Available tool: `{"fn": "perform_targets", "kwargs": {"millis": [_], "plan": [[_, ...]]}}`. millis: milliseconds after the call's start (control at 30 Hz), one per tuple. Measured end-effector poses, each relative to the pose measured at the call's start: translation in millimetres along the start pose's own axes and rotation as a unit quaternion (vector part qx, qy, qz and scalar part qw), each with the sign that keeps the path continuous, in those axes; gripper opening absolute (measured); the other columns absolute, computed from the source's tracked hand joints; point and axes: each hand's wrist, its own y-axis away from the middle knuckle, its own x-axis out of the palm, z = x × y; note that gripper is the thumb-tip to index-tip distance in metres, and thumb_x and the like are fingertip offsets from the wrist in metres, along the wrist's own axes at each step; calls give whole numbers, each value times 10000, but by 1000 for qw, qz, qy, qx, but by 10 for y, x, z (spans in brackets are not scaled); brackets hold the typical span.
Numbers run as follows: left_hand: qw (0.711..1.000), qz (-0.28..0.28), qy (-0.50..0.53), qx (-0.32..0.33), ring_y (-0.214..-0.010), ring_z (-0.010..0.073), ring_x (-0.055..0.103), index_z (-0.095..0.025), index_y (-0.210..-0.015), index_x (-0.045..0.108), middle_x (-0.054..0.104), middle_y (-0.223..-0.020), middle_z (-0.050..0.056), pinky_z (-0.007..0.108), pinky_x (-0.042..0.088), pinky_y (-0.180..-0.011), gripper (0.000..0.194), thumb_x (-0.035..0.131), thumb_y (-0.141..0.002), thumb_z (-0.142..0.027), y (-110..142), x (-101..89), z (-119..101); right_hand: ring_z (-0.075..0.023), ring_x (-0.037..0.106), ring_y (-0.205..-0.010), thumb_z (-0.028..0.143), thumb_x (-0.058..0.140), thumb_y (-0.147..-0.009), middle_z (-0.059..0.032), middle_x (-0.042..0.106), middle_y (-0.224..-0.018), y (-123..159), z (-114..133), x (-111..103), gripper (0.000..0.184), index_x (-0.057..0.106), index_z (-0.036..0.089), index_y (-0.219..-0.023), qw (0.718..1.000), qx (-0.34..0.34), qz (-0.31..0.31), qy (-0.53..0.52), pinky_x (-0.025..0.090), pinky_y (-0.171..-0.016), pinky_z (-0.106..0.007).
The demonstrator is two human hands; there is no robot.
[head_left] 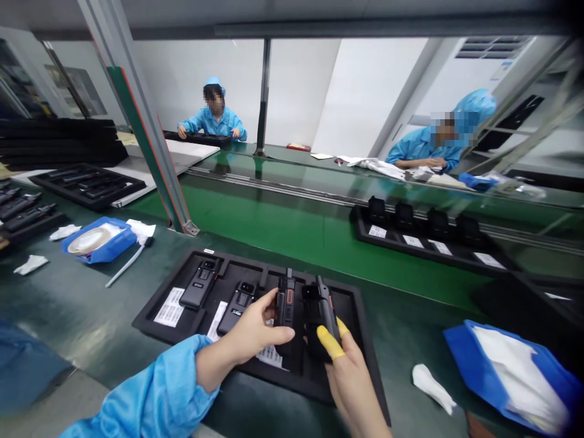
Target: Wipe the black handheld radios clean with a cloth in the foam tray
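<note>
My left hand (258, 328) grips a black handheld radio (286, 301) with an orange side button, held upright over the black foam tray (150, 310). My right hand (344, 353), with yellow finger cots on its fingers, holds a second black handheld radio (326, 304), tilted slightly, above the tray's right end. Two more radios lie in the tray's left slots: one at the far left (199, 285) and another (237, 307) beside my left wrist. White printed label sheets (170, 308) lie below them. The lower part of the right radio is partly hidden by my fingers.
A green conveyor belt (274, 213) runs behind the tray, bearing another loaded black tray (365, 231). Blue bins stand left (98, 240) and right (474, 365). A metal post (146, 121) rises at left. Two co-workers in blue sit across the line.
</note>
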Motion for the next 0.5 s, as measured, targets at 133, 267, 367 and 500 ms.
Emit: {"fn": "perform_targets", "kwargs": {"millis": [133, 267, 367, 500], "plan": [[1000, -4, -1, -17, -991, 231, 576, -161, -1265, 521, 617, -1121, 101, 358, 448, -891, 749, 823, -581, -208, -8, 14, 3, -241, 476, -1244, 499, 650, -728, -63, 577, -1287, 15, -87, 5, 629, 495, 251, -1285, 999, -12, -26, 15, 356, -1070, -446], [999, -22, 9, -41, -996, 237, 572, -149, -1292, 498, 623, -1094, 105, 378, 447, -904, 814, 841, -557, -225, -14, 15, -4, -241, 424, -1293, 497, 629, -744, -71, 521, -1352, 42, -63, 11, 638, 470, 237, -1305, 996, -53, -40, 64, 295, -1110, -447], [998, -28, 10, -48, -1024, 245, 565, -149, -1317, 478, 616, -1126, 113, 379, 445, -915, 853, 850, -557, -255, -26, 2, -5, -238, 411, -1305, 493, 617, -750, -75, 520, -1353, 46, -35, 40, 629, 478, 222, -1301, 991, -84, -45, 92, 320, -1100, -428], [999, -36, 6, -40, -1090, 269, 551, -141, -1359, 432, 591, -1205, 138, 382, 426, -951, 924, 860, -552, -279, -46, -8, 4, -233, 410, -1307, 480, 601, -764, -80, 529, -1342, 44, -50, 57, 621, 470, 206, -1305, 989, -95, -46, 100, 340, -1090, -418]]}}
